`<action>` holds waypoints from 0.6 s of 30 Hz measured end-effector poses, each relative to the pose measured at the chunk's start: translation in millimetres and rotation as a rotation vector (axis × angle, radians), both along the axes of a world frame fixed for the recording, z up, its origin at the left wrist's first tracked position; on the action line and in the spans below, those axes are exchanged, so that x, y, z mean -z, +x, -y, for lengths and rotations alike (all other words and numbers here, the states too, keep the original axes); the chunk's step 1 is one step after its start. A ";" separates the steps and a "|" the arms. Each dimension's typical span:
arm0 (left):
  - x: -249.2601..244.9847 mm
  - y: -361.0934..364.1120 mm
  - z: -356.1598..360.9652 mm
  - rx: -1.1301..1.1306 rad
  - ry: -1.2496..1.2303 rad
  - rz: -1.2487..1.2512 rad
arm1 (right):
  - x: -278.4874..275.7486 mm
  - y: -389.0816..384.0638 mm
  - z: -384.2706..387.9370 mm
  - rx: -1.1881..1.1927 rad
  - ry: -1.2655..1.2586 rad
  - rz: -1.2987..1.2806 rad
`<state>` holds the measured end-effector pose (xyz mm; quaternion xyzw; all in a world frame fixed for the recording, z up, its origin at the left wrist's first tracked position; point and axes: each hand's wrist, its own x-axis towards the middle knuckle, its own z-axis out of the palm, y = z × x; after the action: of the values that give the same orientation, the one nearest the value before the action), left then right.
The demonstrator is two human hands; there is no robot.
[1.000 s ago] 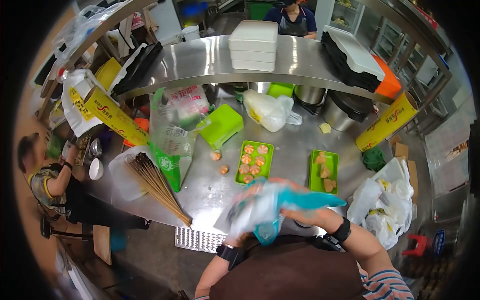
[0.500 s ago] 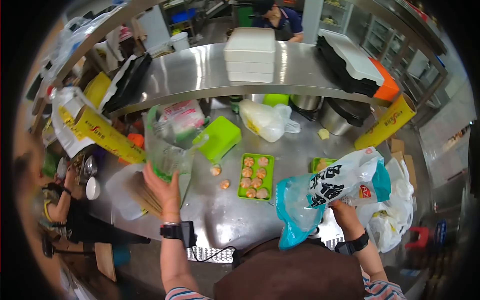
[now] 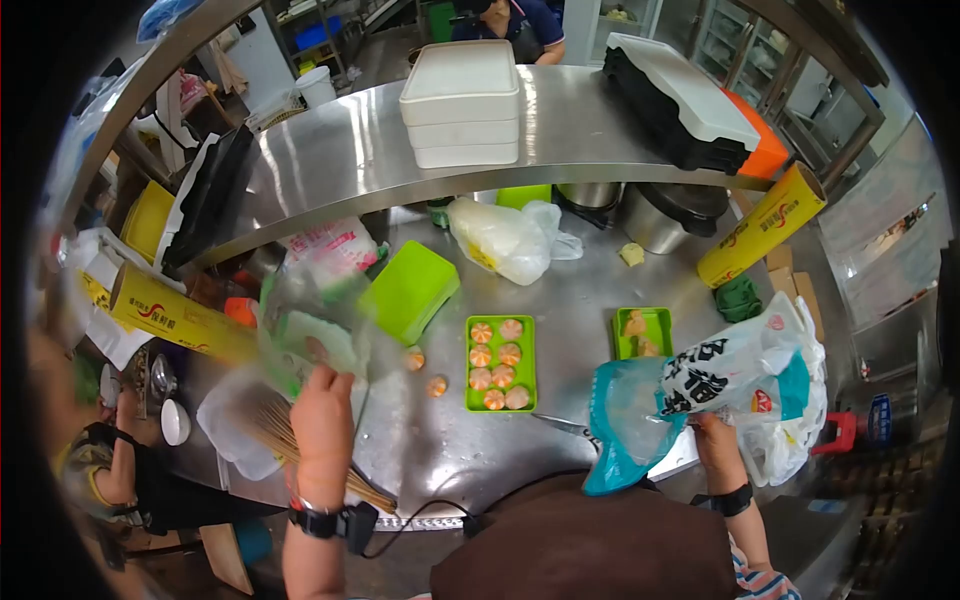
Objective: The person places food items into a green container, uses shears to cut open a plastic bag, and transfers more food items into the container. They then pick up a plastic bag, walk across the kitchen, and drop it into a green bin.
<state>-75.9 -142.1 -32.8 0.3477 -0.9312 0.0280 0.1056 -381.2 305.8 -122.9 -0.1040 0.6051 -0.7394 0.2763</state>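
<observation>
My right hand point(image 3: 714, 445) grips the underside of a white and teal printed plastic bag point(image 3: 735, 370), whose crumpled clear and teal end hangs to the left. At the left, the fingers of my left hand point(image 3: 325, 425) are drawn together at the near edge of a clear plastic bag point(image 3: 300, 325); motion blurs the bag. Beneath that wrist lies a bundle of thin wooden sticks point(image 3: 270, 430). Between my hands, a green tray point(image 3: 502, 402) holds several round orange-and-white striped pieces. Two loose pieces, one of them a striped ball point(image 3: 436, 386), sit left of the tray.
A green box point(image 3: 410, 290) stands tilted behind. A small green tray point(image 3: 642, 318) holds pale pieces. Yellow rolls point(image 3: 765, 225) flank the table. A steel shelf point(image 3: 300, 150) bearing white boxes point(image 3: 460, 95) overhangs the back. One person is beyond it, another person point(image 3: 110, 450) at left.
My left hand has gone from spread fingers to drawn together at the clear bag. My right hand and the printed bag have shifted right. The view has turned, uncovering the small tray.
</observation>
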 end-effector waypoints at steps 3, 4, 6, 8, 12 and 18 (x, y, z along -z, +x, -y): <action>0.6 26.4 -26.3 0.129 -0.059 -0.215 | -5.8 2.0 9.9 -0.004 0.024 0.034; 0.2 34.9 -33.9 0.124 -0.062 -0.208 | -4.6 0.3 8.9 -0.028 -0.018 0.034; -1.5 49.0 -47.8 0.182 -0.099 -0.343 | -3.5 0.6 9.4 -0.046 -0.038 0.045; -2.2 59.0 -58.4 0.186 -0.101 -0.363 | 17.2 -4.6 4.9 -0.057 0.082 -0.115; -8.0 65.8 -84.2 0.219 -0.085 -0.352 | 37.0 -18.5 -3.8 -0.129 0.181 -0.333; -1.7 82.1 -121.7 0.205 -0.072 -0.372 | 6.2 -10.1 -3.7 -0.099 0.032 -0.114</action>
<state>6.2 -20.4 -31.0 0.2463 -0.9245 -0.0143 0.2905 -391.3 309.4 -129.2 -0.1714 0.6256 -0.7081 0.2791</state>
